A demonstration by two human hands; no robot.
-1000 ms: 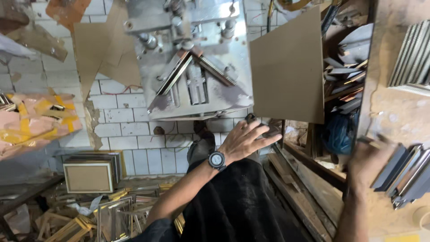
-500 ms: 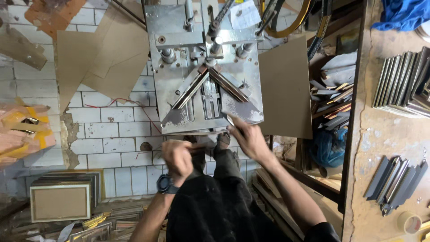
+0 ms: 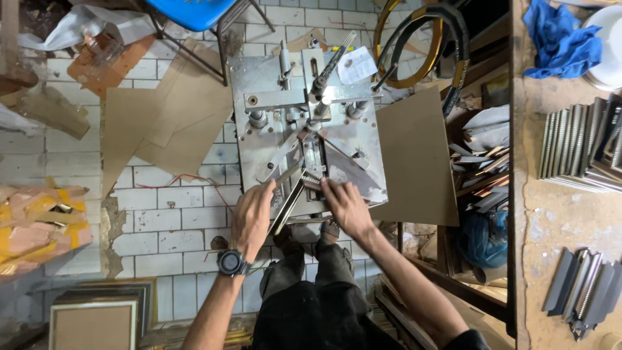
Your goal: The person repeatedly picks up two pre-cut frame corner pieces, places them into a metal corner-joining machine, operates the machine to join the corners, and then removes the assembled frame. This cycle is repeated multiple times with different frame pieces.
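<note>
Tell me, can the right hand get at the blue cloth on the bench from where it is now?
Probably not without moving: the right hand rests on the metal machine, and the blue cloth lies far off on the bench.

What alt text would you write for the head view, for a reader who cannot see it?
Seen from above, a person's left hand and right hand press dark moulding strips onto a silver metal joining machine above a white tiled floor. Brown cardboard sheets lie beside it.

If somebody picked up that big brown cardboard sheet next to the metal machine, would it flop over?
Probably only a little. The cardboard sheet looks thin but lies flat with straight edges, so it likely bends gently rather than drooping. It seems light for its size. Leaning beside the metal machine, it might slide or tip if nudged.
</note>
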